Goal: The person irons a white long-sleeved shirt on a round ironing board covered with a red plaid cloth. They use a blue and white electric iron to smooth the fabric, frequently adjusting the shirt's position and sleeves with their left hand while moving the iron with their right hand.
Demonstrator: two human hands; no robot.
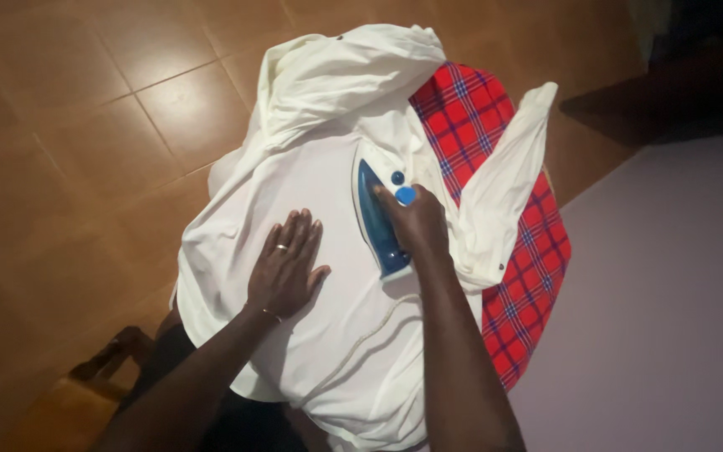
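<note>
A white shirt (328, 192) lies spread over an ironing board covered in red plaid cloth (529, 276). My left hand (286, 266) rests flat on the shirt with fingers spread, a ring on one finger. My right hand (416, 222) grips the handle of a blue and white iron (371, 213), which stands on the shirt just right of my left hand. The shirt's collar and sleeves are bunched at the far end of the board.
Brown floor tiles (85, 125) surround the board on the left and far side. A pale lilac surface (671, 318) lies to the right. A dark piece of furniture (679, 92) stands at the top right. My foot (115, 351) shows at the lower left.
</note>
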